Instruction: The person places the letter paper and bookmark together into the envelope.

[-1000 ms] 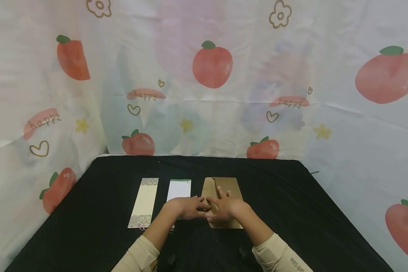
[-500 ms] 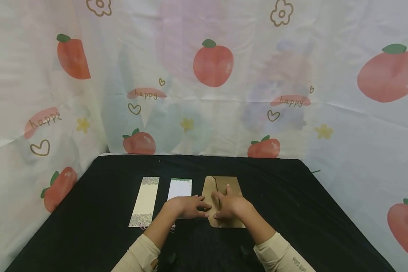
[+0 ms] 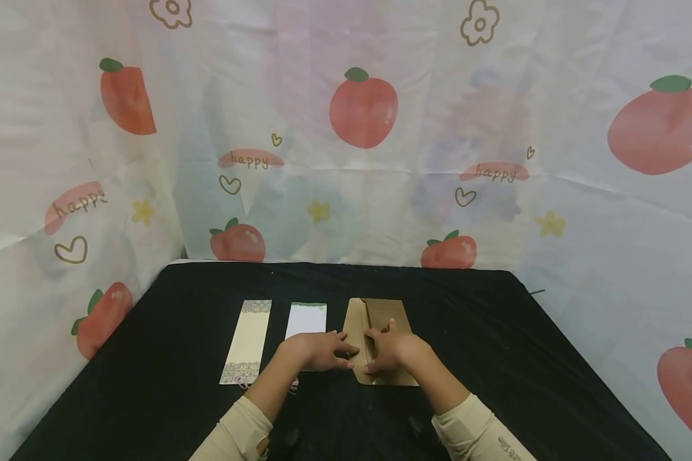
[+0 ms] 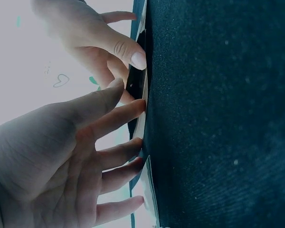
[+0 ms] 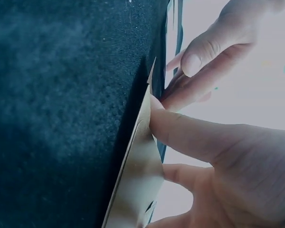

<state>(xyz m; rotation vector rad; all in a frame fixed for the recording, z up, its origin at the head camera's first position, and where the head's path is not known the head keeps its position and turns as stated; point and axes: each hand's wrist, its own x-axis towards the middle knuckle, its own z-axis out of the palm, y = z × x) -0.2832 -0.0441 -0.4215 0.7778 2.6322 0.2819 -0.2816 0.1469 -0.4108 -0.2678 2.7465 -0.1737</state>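
Brown envelope (image 3: 383, 342) lay flat on the black tabletop (image 3: 496, 358), flap open to its left. Pinned there by right hand (image 3: 393, 351), fingers spread and pressing, gripping nothing. Steadied at the flap by left hand (image 3: 317, 351), fingers straight, likewise holding nothing. Left of these: white card (image 3: 306, 318), partly hidden by the left hand, and patterned bookmark (image 3: 247, 342), well apart from the envelope.
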